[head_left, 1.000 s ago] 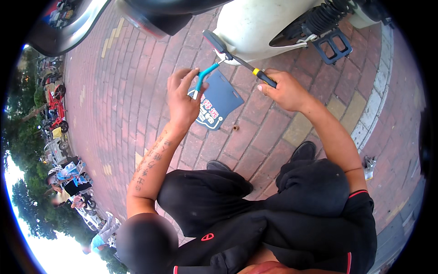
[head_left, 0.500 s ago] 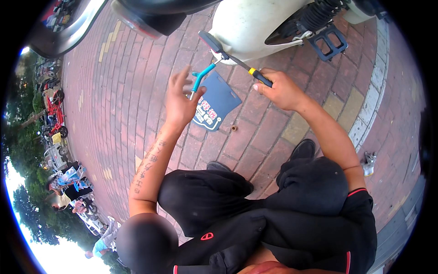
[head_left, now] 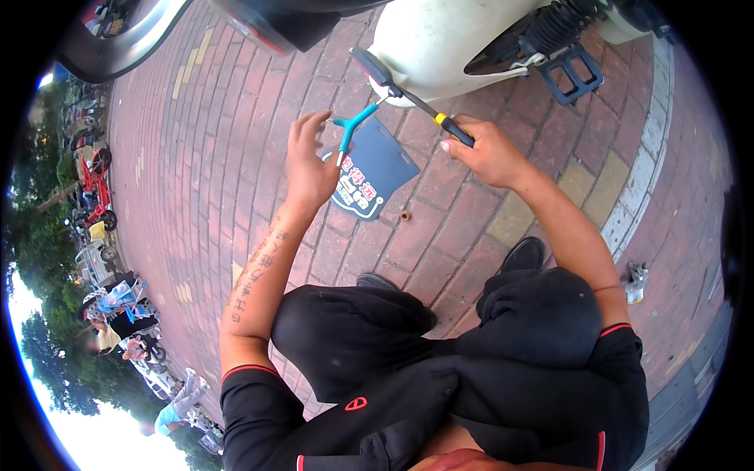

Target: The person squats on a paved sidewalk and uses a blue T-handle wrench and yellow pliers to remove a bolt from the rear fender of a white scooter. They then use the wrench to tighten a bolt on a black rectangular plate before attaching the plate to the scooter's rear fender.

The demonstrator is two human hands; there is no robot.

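A teal Y-shaped socket wrench (head_left: pixel 357 122) has one arm up against a small fastener under a dark oblong piece (head_left: pixel 372 67) at the edge of the white fender (head_left: pixel 424 55). Beside the wrench, my left hand (head_left: pixel 310 169) has its fingers extended and slightly blurred, its thumb close to the lower arm. My right hand (head_left: pixel 491 157) is closed around the black-and-yellow handle of a tool (head_left: pixel 454 129). Its dark shaft reaches to the same fastener; the tip is hidden there. Below the wrench, a dark blue plate (head_left: pixel 386 169) with printed lettering lies on the bricks.
A small brass-coloured nut-like piece (head_left: pixel 405 216) rests on the paving. At upper right are a black footrest (head_left: pixel 571 74) and a coil spring (head_left: pixel 554 27). A curved metal bar (head_left: pixel 129 51) is at upper left. People and parked vehicles (head_left: pixel 96 188) line the far left.
The teal wrench has turned slightly, and my left fingers have drawn a little away from it. My right hand keeps its hold on the tool. The whole view has shifted slightly.
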